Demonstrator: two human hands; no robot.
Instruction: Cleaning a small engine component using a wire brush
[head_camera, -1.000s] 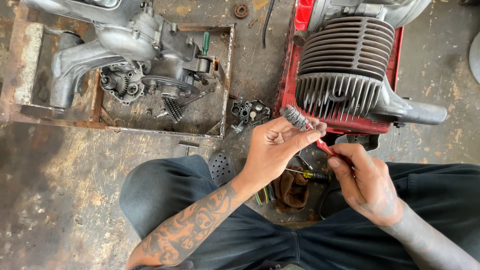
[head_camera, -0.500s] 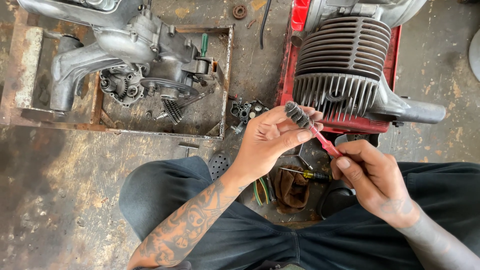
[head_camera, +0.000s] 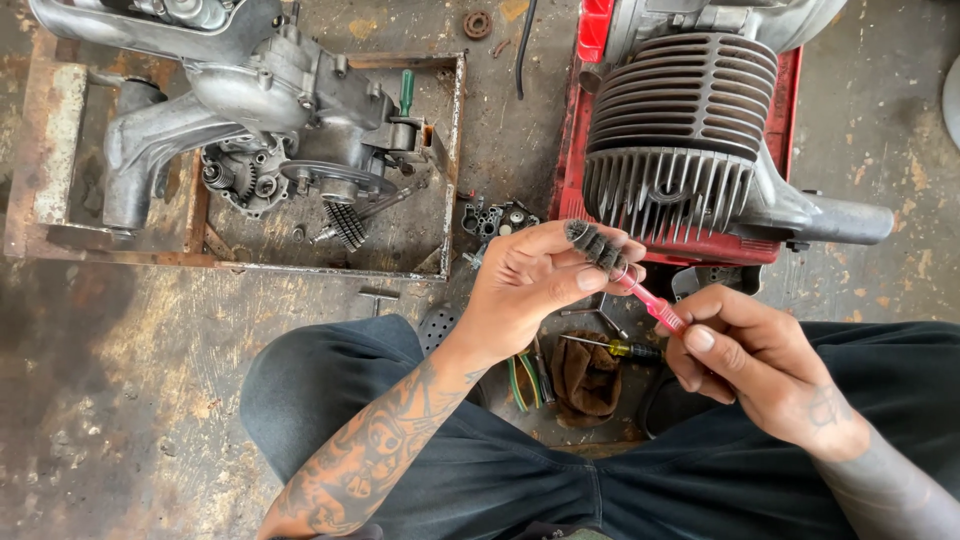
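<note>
Left hand (head_camera: 530, 285): fingers clamped round dark ribbed part (head_camera: 597, 246), thumb beneath.
Right hand (head_camera: 760, 365): fingertips pinching red-handled tool (head_camera: 655, 308), tip meeting the part.

Coiled part (head_camera: 597, 247) in left hand (head_camera: 530, 285): dark, matt, ribbed metal. Tool handle (head_camera: 655, 307) in right hand (head_camera: 755, 365): glossy translucent red plastic. Finned cylinder (head_camera: 680, 140): dull grey cast metal, rough. Engine case (head_camera: 260, 85): smoother aluminium with slight sheen. Frame (head_camera: 455, 150): rusty steel. Rag (head_camera: 587, 378): brown cloth. Floor (head_camera: 120, 380): stained, rough concrete
</note>
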